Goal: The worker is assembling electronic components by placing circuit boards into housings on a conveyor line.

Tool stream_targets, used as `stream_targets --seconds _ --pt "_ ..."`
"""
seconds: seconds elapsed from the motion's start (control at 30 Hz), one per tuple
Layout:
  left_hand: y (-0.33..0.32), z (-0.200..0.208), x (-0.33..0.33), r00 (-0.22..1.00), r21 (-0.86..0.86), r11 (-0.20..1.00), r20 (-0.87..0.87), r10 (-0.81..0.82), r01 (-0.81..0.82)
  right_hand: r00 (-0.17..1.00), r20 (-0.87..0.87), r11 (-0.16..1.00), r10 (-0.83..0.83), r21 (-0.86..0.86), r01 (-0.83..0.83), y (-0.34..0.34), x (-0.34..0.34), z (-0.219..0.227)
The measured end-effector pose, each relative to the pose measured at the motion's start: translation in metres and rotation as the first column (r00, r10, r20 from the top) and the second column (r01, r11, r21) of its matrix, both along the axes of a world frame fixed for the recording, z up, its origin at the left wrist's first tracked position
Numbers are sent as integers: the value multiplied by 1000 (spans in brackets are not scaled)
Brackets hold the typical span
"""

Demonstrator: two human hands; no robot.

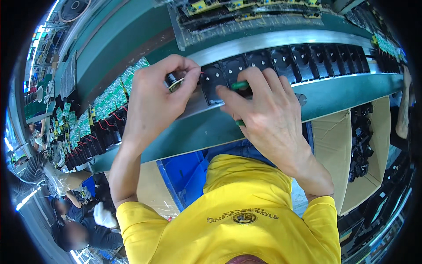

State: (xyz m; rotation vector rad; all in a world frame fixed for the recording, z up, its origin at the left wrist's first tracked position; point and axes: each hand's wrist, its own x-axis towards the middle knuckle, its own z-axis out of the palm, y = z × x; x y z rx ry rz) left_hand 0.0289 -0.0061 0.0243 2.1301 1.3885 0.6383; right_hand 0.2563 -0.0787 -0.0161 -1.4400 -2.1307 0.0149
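Note:
My left hand [154, 94] pinches a small circuit board [175, 84] with a dark round part on it, between thumb and fingers. A thin red wire shows by the fingertips, near the first of the black plastic housings [212, 81]. Several of these housings stand side by side in a row, each with small bright metal points. Closed round a green-handled tool [239, 85] is my right hand [270, 110], just over the near edge of the row. The working end of the tool is hidden, so its kind cannot be told.
Left along the green bench [193, 132] lie many green circuit boards [110, 101] with red wires. A rack of yellow-and-black parts [246, 17] stands at the back. On the right is a cardboard box [332, 141] of black parts; a blue bin [182, 176] sits below. Other people work nearby.

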Motion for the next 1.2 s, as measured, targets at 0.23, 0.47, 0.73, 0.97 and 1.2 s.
stream_targets --seconds 0.23,0.47,0.73,0.97,1.2 --pt "-64 12 28 712 -225 974 678 185 -39 106 -967 886 231 164 -434 2 43 65" --pt "-102 -42 91 251 -165 985 952 175 -58 -650 -713 821 263 519 -236 6 43 68" --pt "-112 -52 112 131 -227 972 967 219 53 -723 -642 804 256 556 -209 -4 45 60" --pt "-113 -55 116 96 -214 976 973 209 46 -723 -648 813 239 541 -216 -5 44 56" --pt "-116 -62 121 74 -194 980 979 191 45 -698 -663 793 273 566 -228 -5 45 50"
